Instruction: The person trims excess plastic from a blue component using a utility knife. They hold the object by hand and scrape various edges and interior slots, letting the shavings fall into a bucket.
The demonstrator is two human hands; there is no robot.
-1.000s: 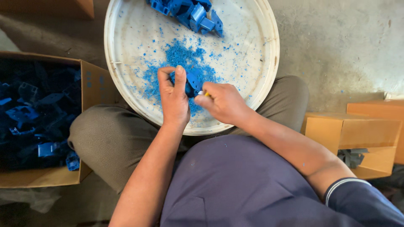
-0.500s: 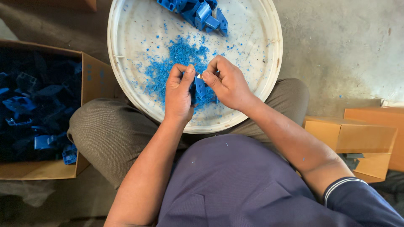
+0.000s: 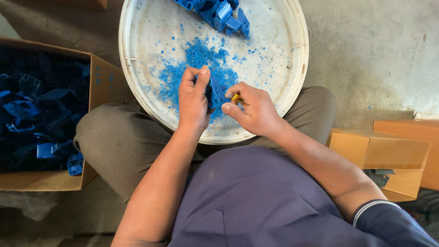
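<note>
My left hand (image 3: pixel 193 99) grips a small blue plastic part (image 3: pixel 216 93) over a round white tray (image 3: pixel 283 68) that rests on my lap. My right hand (image 3: pixel 254 110) holds a small tool with a yellow handle (image 3: pixel 236 97) against that part. Blue plastic shavings (image 3: pixel 194 61) lie scattered in the middle of the tray under my hands. A heap of more blue plastic parts (image 3: pixel 218 11) sits at the tray's far edge.
An open cardboard box (image 3: pixel 98 87) full of blue plastic parts (image 3: pixel 36 110) stands on the floor at my left. Cardboard boxes (image 3: pixel 379 151) stand at my right, one with dark pieces inside. The floor is bare concrete (image 3: pixel 366 55).
Both hands stay together over the tray's middle. The blue part has turned in my left hand and my right hand has shifted slightly lower against it.
</note>
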